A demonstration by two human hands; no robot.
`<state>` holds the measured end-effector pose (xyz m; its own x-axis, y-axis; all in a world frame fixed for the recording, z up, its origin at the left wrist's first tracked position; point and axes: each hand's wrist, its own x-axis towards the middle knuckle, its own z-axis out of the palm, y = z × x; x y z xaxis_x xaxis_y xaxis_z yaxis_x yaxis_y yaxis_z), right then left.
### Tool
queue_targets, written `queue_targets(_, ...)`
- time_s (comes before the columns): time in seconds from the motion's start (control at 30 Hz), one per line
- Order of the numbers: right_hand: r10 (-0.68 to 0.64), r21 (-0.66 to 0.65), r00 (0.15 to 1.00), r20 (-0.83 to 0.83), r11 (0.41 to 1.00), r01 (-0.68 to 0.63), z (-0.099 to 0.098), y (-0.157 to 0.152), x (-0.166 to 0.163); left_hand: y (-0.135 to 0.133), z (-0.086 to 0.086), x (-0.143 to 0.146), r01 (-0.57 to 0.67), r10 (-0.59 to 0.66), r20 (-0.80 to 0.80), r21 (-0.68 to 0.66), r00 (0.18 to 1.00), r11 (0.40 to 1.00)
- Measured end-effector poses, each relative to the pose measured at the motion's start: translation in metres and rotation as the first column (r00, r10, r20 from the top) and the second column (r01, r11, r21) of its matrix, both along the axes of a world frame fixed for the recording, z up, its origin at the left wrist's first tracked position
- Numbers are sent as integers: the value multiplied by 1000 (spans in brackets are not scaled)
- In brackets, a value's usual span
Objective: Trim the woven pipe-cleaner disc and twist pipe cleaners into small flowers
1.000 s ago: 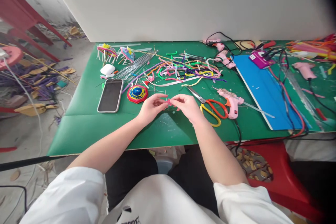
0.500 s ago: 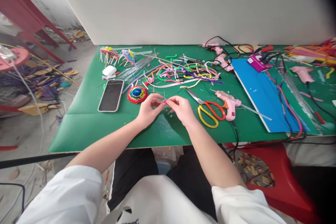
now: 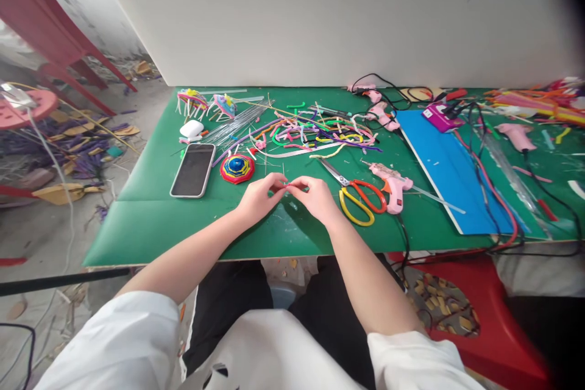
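pinched together at the fingertips, the grips of my left hand (image 3: 260,199) and right hand (image 3: 315,200) meet on a small pinkish-red piece (image 3: 287,185). it lies between them, about equally near each, over the front part of the tabletop (image 3: 183,225); it's too small for me to tell its long axis. just beyond, a thin wire (image 3: 283,169) points away from me; whether they're joined i can't tell.

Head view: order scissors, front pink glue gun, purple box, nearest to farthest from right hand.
1. Scissors: just right of the right hand.
2. Front pink glue gun: past the scissors, farther right.
3. Purple box: far right, toward the back.
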<state>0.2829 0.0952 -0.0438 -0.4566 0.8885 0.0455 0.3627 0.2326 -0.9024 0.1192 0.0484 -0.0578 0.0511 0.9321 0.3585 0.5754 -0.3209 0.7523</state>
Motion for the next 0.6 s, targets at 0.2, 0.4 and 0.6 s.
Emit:
queue_targets(0.2,-92,-113,985,-144,991,76,-5,-3,-5,0,4,5,-43,43,2,100,999,994)
queue_targets(0.4,-115,-119,982,-149,988,98,-7,-2,-4,4,3,8,-41,43,-22,110,999,993)
queue_targets(0.6,-116,56,977,179,993,108,0,21,23,25,15,2,-33,45,-163,72,986,997)
